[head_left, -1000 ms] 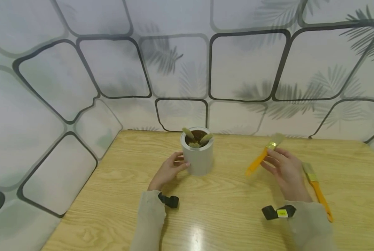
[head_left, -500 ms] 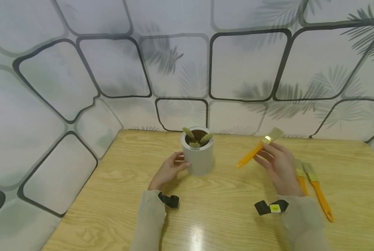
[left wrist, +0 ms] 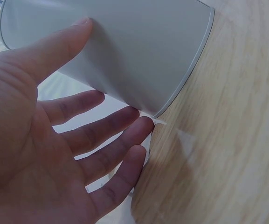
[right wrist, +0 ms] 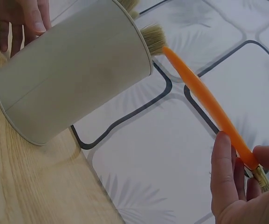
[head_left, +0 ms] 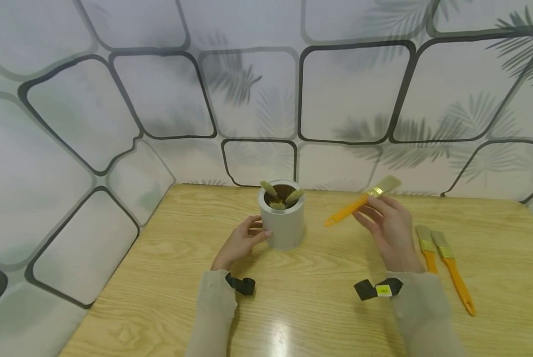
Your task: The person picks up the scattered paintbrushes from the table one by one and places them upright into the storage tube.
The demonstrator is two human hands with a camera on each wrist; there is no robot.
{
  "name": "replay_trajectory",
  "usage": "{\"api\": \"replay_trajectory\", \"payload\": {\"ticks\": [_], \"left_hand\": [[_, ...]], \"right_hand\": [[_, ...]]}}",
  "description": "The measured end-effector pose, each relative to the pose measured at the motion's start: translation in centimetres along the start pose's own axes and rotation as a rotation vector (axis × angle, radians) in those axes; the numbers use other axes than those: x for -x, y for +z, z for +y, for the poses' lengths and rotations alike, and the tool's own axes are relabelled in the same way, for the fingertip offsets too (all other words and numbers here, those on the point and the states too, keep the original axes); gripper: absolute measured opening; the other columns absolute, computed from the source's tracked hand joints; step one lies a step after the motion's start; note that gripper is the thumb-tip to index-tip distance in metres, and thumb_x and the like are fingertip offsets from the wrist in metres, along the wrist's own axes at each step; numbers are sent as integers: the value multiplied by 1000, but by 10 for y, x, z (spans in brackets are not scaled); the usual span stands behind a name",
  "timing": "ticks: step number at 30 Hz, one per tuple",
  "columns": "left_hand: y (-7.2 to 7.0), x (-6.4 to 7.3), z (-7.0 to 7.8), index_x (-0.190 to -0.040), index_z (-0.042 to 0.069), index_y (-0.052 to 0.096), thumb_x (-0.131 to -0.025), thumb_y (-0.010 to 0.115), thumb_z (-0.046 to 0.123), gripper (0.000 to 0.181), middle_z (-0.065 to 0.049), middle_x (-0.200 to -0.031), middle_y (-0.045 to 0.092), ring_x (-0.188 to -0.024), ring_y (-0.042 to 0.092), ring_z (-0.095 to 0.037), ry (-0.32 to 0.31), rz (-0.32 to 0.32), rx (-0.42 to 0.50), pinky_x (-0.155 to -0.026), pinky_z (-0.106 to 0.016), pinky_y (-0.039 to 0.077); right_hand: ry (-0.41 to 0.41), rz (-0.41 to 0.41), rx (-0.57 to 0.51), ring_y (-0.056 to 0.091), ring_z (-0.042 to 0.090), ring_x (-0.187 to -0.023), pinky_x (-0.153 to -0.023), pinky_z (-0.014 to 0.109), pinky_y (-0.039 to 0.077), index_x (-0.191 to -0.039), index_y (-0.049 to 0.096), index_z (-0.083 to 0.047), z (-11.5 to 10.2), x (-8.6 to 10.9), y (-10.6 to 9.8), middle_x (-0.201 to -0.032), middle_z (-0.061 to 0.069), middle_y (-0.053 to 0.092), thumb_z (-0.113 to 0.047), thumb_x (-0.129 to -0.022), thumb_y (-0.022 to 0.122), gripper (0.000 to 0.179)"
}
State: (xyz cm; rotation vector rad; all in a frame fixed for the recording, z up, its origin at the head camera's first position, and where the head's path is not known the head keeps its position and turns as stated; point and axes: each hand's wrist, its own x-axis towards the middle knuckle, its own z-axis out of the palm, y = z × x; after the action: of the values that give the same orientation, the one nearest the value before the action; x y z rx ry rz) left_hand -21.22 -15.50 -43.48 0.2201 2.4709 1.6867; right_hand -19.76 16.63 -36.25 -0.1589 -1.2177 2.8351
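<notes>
Pale wall covering (head_left: 356, 94), patterned with dark rounded outlines and grey leaves, rises behind a wood-grained table (head_left: 128, 297). Starting at the left, we see a person's left hand (head_left: 239, 243), a black band (head_left: 240, 284) round its wrist. Its thumb touches the side of a light grey can (head_left: 284, 230), and its fingers are spread and loosely bent, their tips at or close to the can's wall; we find a relaxed contact, with no tight hold.

Next we come to the can itself, standing upright on the table. Three bristle heads (head_left: 268, 189) poke up from its mouth; what lies below them is hidden from us.

Farther right, the right hand (head_left: 389, 228) pinches a raised brush (head_left: 344, 212) near its metal collar, thumb and fingers closed together on it. We see its orange handle slanting down leftward, apart from the can, with the bristles up to the right.

Rightmost, two more brushes (head_left: 458, 282) lie side by side on the table, bristles away from the person; the sleeve (head_left: 423, 302) hides the inner one's handle end.
</notes>
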Motion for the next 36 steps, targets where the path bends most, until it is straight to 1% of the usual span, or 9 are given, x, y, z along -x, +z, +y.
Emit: {"api": "replay_trajectory", "payload": {"ticks": [6, 11, 19, 24, 27, 30, 35, 36], "left_hand": [[0, 0, 1, -146, 3, 50, -99, 69, 23, 54, -21, -139, 56, -124, 57, -40, -3, -1, -9, -100, -55, 48], [1, 0, 2, -146, 3, 50, -99, 68, 22, 54, -21, -139, 56, -124, 57, -39, -4, 0, -7, -100, -55, 48], [1, 0, 2, -146, 4, 50, -100, 68, 22, 54, -21, -140, 56, -124, 56, -39, -6, -2, -5, -100, -54, 48], [1, 0, 1, -147, 4, 50, -99, 69, 23, 54, -20, -140, 56, -125, 56, -39, -9, 0, -3, -100, -55, 48], [1, -1, 1, -147, 4, 50, -99, 69, 23, 54, -20, -140, 56, -125, 56, -39, -10, 0, -1, -100, -55, 47], [1, -1, 0, -147, 4, 49, -100, 68, 23, 54, -20, -140, 56, -125, 56, -39, -11, -1, -3, -100, -55, 47], [0, 0, 0, -147, 4, 49, -99, 69, 23, 55, -20, -140, 56, -125, 56, -39, -14, 0, -6, -101, -55, 47], [0, 0, 0, -147, 4, 49, -99, 69, 23, 55, -20, -140, 56, -125, 56, -39, -13, 1, -7, -100, -55, 48]], "right_hand": [[-14, 33, 2, 70, 20, -81, -78, 34, 60, -93, 63, -1, 2, -1, 8, -92, 7, 70, 3, -97, 66, 6], [-20, 37, 1, 70, 20, -82, -80, 34, 60, -97, 61, -1, 3, -1, 14, -93, 6, 70, 2, -96, 67, 7], [-44, 14, -53, 71, 21, -79, -80, 34, 60, -89, 67, 2, 6, -2, 23, -90, 9, 71, 5, -94, 68, 7], [-52, -2, -44, 71, 20, -80, -83, 34, 59, -89, 68, 1, 9, -2, 31, -91, 9, 72, 6, -96, 66, 9], [-48, -5, -33, 71, 20, -81, -84, 34, 59, -88, 67, 1, 11, -2, 35, -93, 8, 72, 5, -97, 65, 10], [-49, 9, -25, 71, 19, -81, -84, 33, 59, -86, 64, 0, 12, -3, 38, -92, 8, 72, 5, -97, 64, 12], [-63, 31, -17, 72, 19, -78, -84, 32, 59, -86, 60, -1, 16, -5, 43, -90, 8, 72, 8, -97, 62, 15], [-69, 33, -2, 72, 19, -79, -85, 32, 58, -86, 59, -2, 16, -6, 45, -90, 8, 72, 8, -97, 62, 15]]}}
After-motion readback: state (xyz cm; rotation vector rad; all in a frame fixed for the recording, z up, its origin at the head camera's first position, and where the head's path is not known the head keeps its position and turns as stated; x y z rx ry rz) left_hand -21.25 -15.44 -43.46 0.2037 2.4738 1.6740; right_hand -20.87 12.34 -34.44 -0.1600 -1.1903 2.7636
